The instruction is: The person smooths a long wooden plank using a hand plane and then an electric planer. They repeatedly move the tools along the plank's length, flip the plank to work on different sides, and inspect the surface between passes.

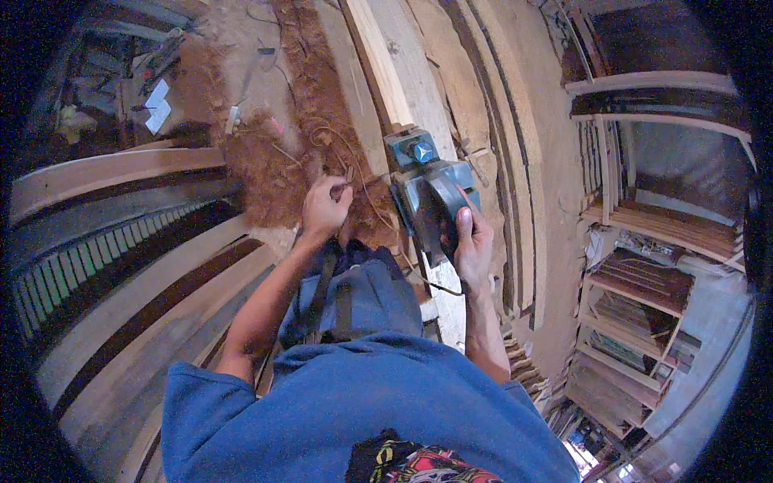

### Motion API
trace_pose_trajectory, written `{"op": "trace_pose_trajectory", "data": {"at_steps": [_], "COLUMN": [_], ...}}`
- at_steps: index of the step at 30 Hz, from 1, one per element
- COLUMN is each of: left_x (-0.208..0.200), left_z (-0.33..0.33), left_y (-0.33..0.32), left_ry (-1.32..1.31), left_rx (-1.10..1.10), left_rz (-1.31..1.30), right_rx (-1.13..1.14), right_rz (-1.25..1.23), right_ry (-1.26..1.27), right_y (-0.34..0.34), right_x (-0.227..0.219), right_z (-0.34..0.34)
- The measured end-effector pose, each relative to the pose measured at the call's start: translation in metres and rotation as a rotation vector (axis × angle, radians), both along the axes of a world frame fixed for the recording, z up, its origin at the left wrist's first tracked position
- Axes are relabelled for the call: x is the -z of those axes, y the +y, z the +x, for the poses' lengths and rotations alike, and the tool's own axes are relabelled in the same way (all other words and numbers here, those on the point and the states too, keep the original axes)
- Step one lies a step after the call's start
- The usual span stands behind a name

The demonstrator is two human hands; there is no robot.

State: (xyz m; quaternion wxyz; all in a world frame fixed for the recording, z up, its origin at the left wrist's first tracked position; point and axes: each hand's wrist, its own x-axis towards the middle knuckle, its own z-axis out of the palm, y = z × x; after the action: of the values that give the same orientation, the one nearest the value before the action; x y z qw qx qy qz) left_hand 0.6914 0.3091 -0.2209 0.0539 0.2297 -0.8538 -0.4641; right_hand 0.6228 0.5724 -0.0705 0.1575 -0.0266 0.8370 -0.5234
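A blue-grey electric hand planer (419, 189) rests on a long pale wooden beam (423, 76) in front of me. My right hand (473, 241) is wrapped round the planer's dark handle, the thumb on top. The planer's round front knob (421, 152) points away from me, with no hand on it. To the left of the planer, my left hand (328, 208) hangs above shavings, its fingers curled together. A small brownish piece shows at its fingertips, too small to name. The planer's underside is hidden.
Reddish-brown wood shavings (266, 169) cover the ground on the left, with a thin cable (366, 189) among them. More long boards (503, 145) lie to the right. Stacked planks (161, 322) stand at lower left. Wooden door or window frames (636, 282) lie along the right side.
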Motion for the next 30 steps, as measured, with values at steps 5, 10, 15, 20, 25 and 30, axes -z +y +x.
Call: {"op": "trace_pose_trajectory", "data": {"at_steps": [5,10,15,20,25,30], "left_x": [0.052,0.093,0.111,0.126,0.141,0.137], "left_z": [0.033,0.017,0.016,0.018,0.025,0.025], "left_y": [0.016,0.077,0.144,0.148,0.128,0.060], "left_ry": [-0.360,-0.354,-0.175,-0.377,-0.245,-0.180], "left_rx": [0.300,0.553,0.435,0.577,0.830,0.819], "left_rz": [0.142,0.527,0.698,0.776,0.833,0.611], "right_rx": [-0.028,-0.094,-0.146,-0.013,0.033,0.043], "right_rz": [0.070,0.051,0.154,0.090,0.056,0.034], "right_ry": [-0.024,0.050,0.210,0.422,0.436,0.462], "right_y": [-0.043,-0.103,-0.142,-0.142,-0.143,-0.180], "right_x": [0.001,0.000,0.006,0.028,0.054,0.056], "right_z": [-0.052,-0.122,-0.162,-0.140,-0.161,-0.212]}}
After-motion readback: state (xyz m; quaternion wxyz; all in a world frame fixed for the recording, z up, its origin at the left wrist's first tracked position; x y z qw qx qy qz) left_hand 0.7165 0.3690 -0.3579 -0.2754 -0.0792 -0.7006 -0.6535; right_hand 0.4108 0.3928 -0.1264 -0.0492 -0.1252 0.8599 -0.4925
